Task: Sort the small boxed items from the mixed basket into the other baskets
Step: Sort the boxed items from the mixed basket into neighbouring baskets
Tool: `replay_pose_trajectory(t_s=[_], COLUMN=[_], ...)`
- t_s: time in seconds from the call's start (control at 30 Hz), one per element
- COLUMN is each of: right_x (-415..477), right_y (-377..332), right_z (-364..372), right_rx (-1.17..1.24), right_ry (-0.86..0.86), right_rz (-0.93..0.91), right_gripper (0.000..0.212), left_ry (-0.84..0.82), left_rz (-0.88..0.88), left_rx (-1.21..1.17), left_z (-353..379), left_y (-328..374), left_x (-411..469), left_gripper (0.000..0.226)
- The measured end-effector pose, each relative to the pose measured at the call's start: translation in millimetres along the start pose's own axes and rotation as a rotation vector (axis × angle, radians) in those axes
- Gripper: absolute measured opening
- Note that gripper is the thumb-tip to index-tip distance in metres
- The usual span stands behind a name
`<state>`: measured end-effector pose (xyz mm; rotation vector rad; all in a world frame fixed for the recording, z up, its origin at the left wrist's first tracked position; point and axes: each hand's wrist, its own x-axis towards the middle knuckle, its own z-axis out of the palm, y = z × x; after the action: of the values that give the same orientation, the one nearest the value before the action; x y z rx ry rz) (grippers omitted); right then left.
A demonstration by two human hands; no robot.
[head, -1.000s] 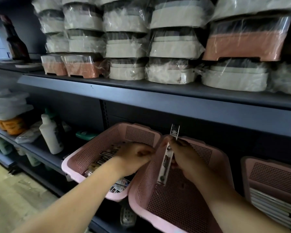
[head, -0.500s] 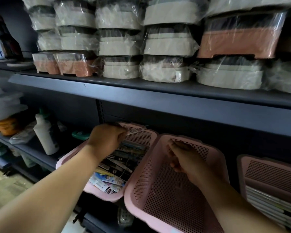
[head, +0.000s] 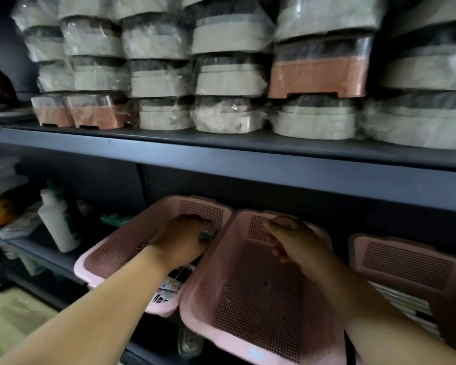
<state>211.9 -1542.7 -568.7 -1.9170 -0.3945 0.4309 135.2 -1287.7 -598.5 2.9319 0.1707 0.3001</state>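
Item inspected: the small boxed items [head: 173, 281] are flat printed packs in dark and pale colours. They lie in the mixed basket [head: 108, 262], the leftmost pink mesh basket on the lower shelf.

My left hand [head: 179, 242] is down inside that basket, fingers curled round one held pack [head: 208, 234] near its right wall. The pack is blurred and its detail unreadable. My right hand [head: 292, 238] hangs over the back of the middle basket [head: 261, 299], fingers loosely curled, nothing seen in them. The hands are apart, one per basket.

Edges: the middle basket's rim lies over the mixed basket's right side. The right basket [head: 406, 262] sits just beside it, holding stacked boxes [head: 403, 302]. The upper shelf lip [head: 248, 164] overhangs the baskets' rear. Open room lies on my side.
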Motion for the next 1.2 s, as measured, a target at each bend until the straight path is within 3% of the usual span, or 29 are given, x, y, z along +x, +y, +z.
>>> replay_pose_trajectory(t_s=[0.1, 0.23, 0.4, 0.63, 0.87, 0.97, 1.07, 1.13, 1.2], right_x=[-8, -23, -61, -145, -237, -269, -282, -283, -277], right_y=[2, 21, 55, 112, 169, 184, 205, 216, 223], right_z=[-24, -70, -143, -251, -343, -370, -386, -390, -391], right_rx=[-0.102, -0.185, -0.183, -0.412, -0.626, -0.514, -0.486, -0.428, -0.383], right_ry=[0.042, 0.113, 0.277, 0.477, 0.626, 0.69, 0.678, 0.703, 0.687], right_rz=[-0.055, -0.099, -0.047, 0.016, 0.31, 0.282, 0.426, 0.393, 0.332], right_gripper=[0.012, 0.011, 0.011, 0.006, 0.015, 0.01, 0.015, 0.009, 0.024], left_ry=[0.029, 0.091, 0.069, 0.042, -0.066, -0.149, -0.225, -0.247, -0.246], left_rz=[0.085, 0.179, 0.336, 0.52, 0.722, 0.766, 0.762, 0.729, 0.699], left_rx=[0.028, -0.018, -0.173, -0.201, -0.276, -0.286, -0.253, -0.23, -0.207], left_z=[-2, 6, 23, 62, 101, 119, 136, 146, 154], left_y=[45, 117, 224, 376, 500, 536, 560, 570, 580], left_x=[7, 17, 27, 33, 6, -4, -9, -9, -9], left_gripper=[0.033, 0.049, 0.038, 0.051, 0.04, 0.044, 0.042, 0.038, 0.043])
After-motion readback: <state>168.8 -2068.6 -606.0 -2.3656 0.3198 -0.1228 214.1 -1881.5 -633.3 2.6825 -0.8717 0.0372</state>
